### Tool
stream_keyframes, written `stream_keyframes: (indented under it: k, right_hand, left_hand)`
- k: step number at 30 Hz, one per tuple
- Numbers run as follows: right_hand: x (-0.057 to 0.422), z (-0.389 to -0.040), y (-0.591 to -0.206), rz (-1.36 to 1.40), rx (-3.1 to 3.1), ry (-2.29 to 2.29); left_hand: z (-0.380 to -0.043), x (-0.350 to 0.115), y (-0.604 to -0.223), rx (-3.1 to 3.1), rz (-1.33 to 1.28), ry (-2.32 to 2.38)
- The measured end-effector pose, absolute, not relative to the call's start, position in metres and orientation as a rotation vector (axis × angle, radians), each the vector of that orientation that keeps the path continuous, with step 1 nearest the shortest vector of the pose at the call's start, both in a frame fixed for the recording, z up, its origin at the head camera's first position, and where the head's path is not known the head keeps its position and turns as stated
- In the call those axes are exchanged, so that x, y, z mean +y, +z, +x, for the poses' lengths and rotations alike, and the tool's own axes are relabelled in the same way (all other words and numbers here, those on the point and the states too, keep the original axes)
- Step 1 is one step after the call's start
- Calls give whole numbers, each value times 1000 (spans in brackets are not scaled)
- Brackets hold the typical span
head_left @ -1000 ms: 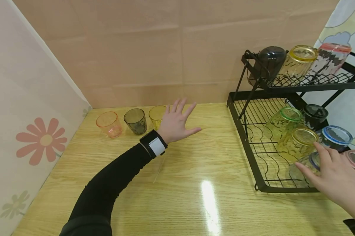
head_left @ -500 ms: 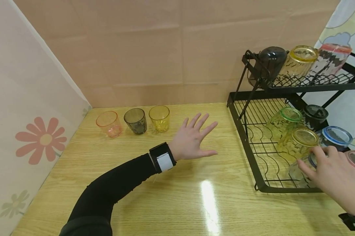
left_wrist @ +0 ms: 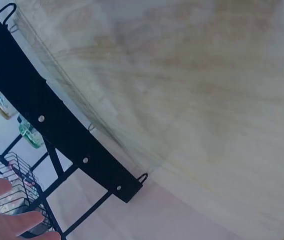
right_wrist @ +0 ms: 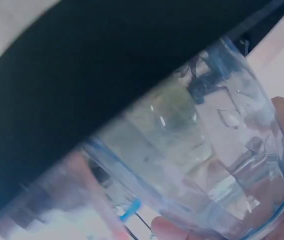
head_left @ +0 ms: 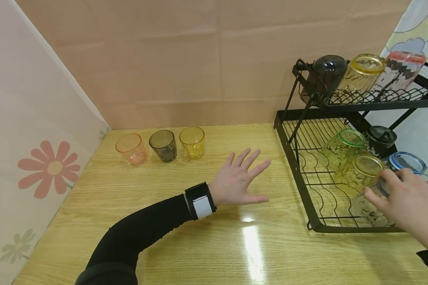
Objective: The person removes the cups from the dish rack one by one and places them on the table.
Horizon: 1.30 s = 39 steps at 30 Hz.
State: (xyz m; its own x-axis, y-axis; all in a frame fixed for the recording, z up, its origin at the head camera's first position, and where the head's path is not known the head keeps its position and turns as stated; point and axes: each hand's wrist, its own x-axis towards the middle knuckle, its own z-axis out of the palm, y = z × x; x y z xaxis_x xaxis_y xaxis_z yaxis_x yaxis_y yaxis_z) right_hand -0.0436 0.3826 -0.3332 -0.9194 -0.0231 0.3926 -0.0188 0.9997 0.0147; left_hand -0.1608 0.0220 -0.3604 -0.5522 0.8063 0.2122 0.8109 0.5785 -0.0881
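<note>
My left hand (head_left: 237, 180) hovers over the table with its fingers spread, holding nothing, between the row of glasses and the rack. At the rack's front, my right hand (head_left: 408, 202) grips a clear bluish glass (head_left: 368, 208) by its upper end, thumb on the near left side and fingers over the far side. In the right wrist view the glass (right_wrist: 222, 160) fills much of the picture, with fingertips round its blue-edged end. A yellow glass (head_left: 360, 174) stands just behind it, and a blue-rimmed glass (head_left: 408, 163) sits behind the knuckles. A pinkish glass is mostly hidden by the hand.
The black two-tier rack (head_left: 306, 194) stands at the right. Its lower tier also carries a green glass (head_left: 343, 146) and a dark glass (head_left: 380, 140). Dark, yellow and pink glasses stand on top. Pink (head_left: 131, 150), grey (head_left: 163, 146) and yellow (head_left: 192, 143) glasses line the table's back left.
My left hand has moved away from the yellow glass, to the right and toward me. My right hand has closed round the clear glass, which has shifted slightly to the right.
</note>
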Motion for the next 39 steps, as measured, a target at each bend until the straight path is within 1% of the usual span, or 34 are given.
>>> stream_keyframes:
  k: [6,13,19,23,34,39]
  right_hand:
    - [375,-44,-319,23,-2730,38]
    - [369,-47,-305,104,-2716,65]
    - [352,-51,-295,41,-2866,-12]
    - [340,-55,-292,56,-2867,5]
    - [303,-72,-295,304,-2650,260]
    - [288,-79,-298,397,-2546,328]
  left_hand:
    - [-155,27,-368,-2595,-1353,-88]
    - [-147,34,-374,-2639,-1370,-119]
    - [-141,45,-375,-2666,-1378,-149]
    - [-138,52,-376,-2683,-1357,-195]
    - [-140,65,-371,-2700,-1229,-530]
    - [-141,72,-364,-2690,-1185,-791]
